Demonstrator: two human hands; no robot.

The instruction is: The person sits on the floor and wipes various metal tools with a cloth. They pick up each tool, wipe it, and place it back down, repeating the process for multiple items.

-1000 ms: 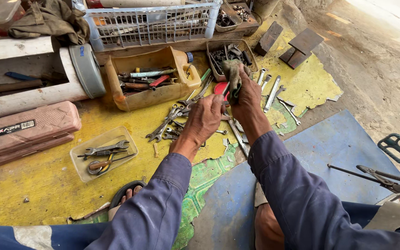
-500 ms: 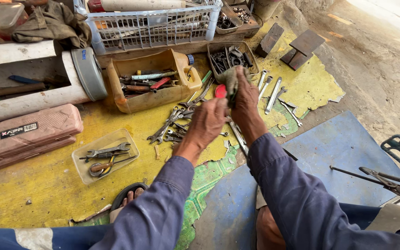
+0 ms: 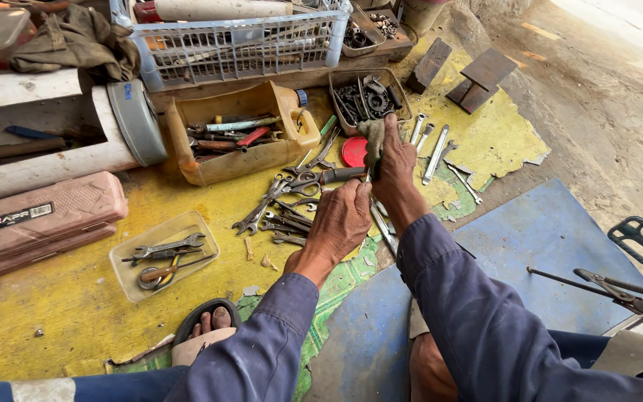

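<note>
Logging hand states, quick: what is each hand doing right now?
Left hand: closed, fingers curled; what it holds is hidden.
Right hand: closed on a dirty rag.

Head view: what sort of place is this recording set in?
Likely a floor-level repair workshop, perhaps for bicycles: loose steel spanners lie on the worn yellow floor mat, beside a cut-open yellow plastic jug of tools and a tray of dark metal parts.

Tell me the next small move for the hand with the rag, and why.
Probably draw the rag along the thin metal piece once more. The right hand pinches the rag around its upper end while the left hand grips its lower end, above the wrench pile. How clean the piece is cannot be told.
</note>
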